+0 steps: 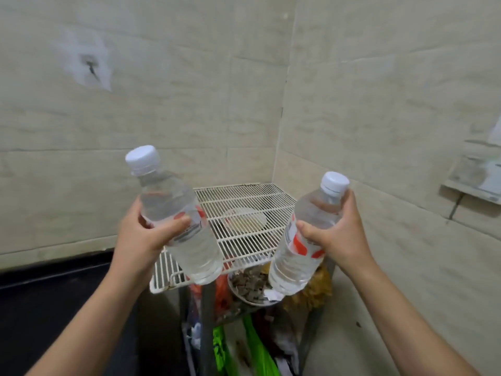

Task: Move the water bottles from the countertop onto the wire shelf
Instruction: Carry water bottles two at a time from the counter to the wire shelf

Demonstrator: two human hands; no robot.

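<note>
Left hand [143,237]: wrapped around left water bottle [179,215], tilted, cap toward 11 o'clock. Right hand [334,234]: wrapped around right water bottle [303,240], cap toward 1 o'clock. Both held above wire shelf [244,221], near its front edge.

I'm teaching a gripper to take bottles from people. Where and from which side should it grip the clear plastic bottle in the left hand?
Probably the bare lower body of the clear plastic water bottle with the white cap, below the left hand, coming from the right. The bottle is tilted, cap up and left, and thumb and fingers wrap its labelled middle, leaving only the cap end and the base end exposed above the white wire shelf.
</note>
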